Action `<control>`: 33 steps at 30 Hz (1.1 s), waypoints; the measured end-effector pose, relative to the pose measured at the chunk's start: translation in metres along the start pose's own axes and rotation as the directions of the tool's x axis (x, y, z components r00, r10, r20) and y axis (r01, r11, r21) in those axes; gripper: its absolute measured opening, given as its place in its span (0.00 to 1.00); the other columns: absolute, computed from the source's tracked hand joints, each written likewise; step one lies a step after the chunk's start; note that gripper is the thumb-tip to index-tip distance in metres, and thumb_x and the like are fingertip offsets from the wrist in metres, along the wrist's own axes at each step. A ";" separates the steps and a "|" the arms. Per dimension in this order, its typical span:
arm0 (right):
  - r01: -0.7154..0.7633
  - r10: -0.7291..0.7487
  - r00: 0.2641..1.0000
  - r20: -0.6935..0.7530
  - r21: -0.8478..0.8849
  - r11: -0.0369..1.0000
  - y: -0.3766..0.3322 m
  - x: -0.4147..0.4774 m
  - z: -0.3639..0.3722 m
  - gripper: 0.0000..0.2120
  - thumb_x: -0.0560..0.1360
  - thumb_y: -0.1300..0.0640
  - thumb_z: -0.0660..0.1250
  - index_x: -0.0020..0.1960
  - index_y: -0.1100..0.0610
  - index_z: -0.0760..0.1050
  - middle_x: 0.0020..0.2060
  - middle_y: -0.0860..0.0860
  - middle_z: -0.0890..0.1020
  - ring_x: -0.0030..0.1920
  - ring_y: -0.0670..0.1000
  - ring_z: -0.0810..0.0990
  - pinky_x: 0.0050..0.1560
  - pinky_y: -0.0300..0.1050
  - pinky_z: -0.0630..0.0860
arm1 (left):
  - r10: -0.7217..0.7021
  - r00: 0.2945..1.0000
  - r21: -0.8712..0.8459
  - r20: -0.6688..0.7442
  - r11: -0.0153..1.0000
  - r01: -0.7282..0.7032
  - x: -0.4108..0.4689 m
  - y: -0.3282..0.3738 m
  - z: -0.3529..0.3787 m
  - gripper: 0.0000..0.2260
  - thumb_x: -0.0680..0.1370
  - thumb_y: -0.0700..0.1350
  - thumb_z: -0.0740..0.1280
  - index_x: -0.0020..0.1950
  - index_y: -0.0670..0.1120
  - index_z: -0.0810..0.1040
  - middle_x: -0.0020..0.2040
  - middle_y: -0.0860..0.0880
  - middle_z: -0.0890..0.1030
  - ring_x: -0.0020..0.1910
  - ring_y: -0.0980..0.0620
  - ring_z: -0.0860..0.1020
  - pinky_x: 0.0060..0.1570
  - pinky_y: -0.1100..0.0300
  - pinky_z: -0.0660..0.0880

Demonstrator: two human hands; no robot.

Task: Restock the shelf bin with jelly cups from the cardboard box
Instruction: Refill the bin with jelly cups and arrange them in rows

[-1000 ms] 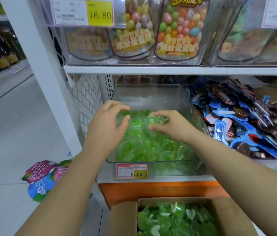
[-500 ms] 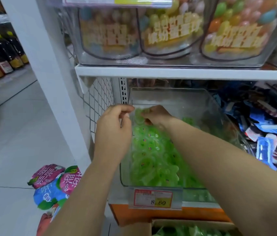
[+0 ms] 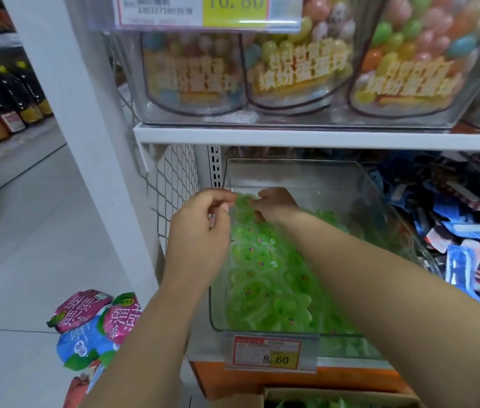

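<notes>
A clear plastic shelf bin (image 3: pixel 386 201) holds several green jelly cups (image 3: pixel 265 278), lined up along its left side. My left hand (image 3: pixel 200 231) and my right hand (image 3: pixel 274 204) meet at the bin's far left corner, fingers pinched on one green jelly cup (image 3: pixel 243 203) that sits at the back of the row. Only the top edge of the cardboard box (image 3: pixel 336 397) shows at the bottom, with green cups inside.
A white shelf (image 3: pixel 321 135) with clear tubs of coloured egg candy (image 3: pixel 300 63) hangs just above the bin. Blue snack packets (image 3: pixel 462 231) fill the right-hand neighbour. Snack bags (image 3: pixel 94 325) lie on the floor at left. A price tag (image 3: pixel 268 351) hangs on the bin front.
Both hands have gone from the bin's middle to its far left corner, and the view has shifted left and closer, so most of the box has dropped out of view.
</notes>
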State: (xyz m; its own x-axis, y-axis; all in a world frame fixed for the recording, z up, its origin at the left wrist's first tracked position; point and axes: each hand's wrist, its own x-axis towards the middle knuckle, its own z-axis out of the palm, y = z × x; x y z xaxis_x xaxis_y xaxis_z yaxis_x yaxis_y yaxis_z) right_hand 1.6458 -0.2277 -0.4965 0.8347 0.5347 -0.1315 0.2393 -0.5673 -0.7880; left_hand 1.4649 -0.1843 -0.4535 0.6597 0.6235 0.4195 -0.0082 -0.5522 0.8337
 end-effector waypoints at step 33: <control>-0.060 0.093 0.994 -0.065 0.397 0.916 0.004 -0.094 -0.054 0.14 0.74 0.68 0.68 0.59 0.68 0.75 0.45 0.56 0.78 0.42 0.51 0.77 0.29 0.34 0.77 | 0.168 0.978 0.286 0.120 0.938 -0.196 -0.031 0.004 -0.018 0.09 0.77 0.37 0.64 0.51 0.48 0.81 0.50 0.54 0.75 0.52 0.57 0.72 0.49 0.70 0.61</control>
State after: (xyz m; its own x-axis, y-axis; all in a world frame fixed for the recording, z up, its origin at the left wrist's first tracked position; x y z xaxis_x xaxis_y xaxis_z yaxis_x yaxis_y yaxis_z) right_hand 1.5953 -0.3139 -0.4551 0.8838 0.4377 -0.1651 -0.0277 -0.3033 -0.9525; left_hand 1.4311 -0.1962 -0.4572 0.7342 0.4510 0.5075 0.0775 -0.7983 0.5973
